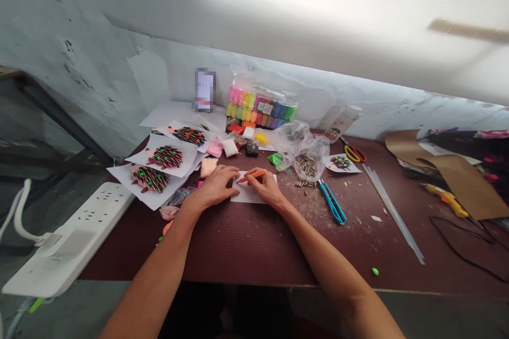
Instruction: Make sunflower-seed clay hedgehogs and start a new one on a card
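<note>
A small white sheet of paper lies on the dark red table in front of me. My right hand is closed round an orange pen, its tip pointing left at the upper left part of the sheet. My left hand rests at the sheet's left edge, fingers apart, holding nothing. Beyond the hands lie packets of soft clay: white, black, yellow and peach. A plastic bag of striped seeds sits to the right.
Seed-decorated sheets overlap at the left beside a white power strip. At right are a blue cutter, scissors, clear glue sticks and a yellow glue gun. A clay multipack leans on the wall.
</note>
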### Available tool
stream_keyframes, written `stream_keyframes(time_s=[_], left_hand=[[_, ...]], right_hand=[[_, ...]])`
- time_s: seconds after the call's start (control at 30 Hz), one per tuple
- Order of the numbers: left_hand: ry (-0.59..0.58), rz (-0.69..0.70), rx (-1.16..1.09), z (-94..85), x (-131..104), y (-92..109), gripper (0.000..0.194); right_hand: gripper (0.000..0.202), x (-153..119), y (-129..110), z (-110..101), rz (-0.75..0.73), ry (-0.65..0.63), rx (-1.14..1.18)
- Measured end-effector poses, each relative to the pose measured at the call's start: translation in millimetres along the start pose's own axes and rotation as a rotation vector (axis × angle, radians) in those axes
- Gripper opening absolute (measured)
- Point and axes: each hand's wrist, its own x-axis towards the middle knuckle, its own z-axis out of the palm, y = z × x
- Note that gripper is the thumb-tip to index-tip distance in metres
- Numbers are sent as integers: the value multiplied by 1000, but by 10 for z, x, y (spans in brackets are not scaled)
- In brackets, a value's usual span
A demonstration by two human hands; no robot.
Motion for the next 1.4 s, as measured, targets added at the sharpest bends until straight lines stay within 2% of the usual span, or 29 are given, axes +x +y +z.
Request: stream_keyframes(time_s=[0.27, 0.8, 1.07, 1.4], left_hand=[[10, -7, -12, 1, -8, 9, 39], [10, -8, -13, -10, -10, 20, 38], [11, -6, -23, -9, -16, 21, 40], [4, 2, -15, -21, -15, 22, 39]], right_hand=[[26, -5, 8, 15, -5, -4, 31], [21, -41, -67, -25, -39, -35, -81], [22, -30, -11, 5, -16, -7, -41], [23, -30, -54, -6, -28, -24, -45]])
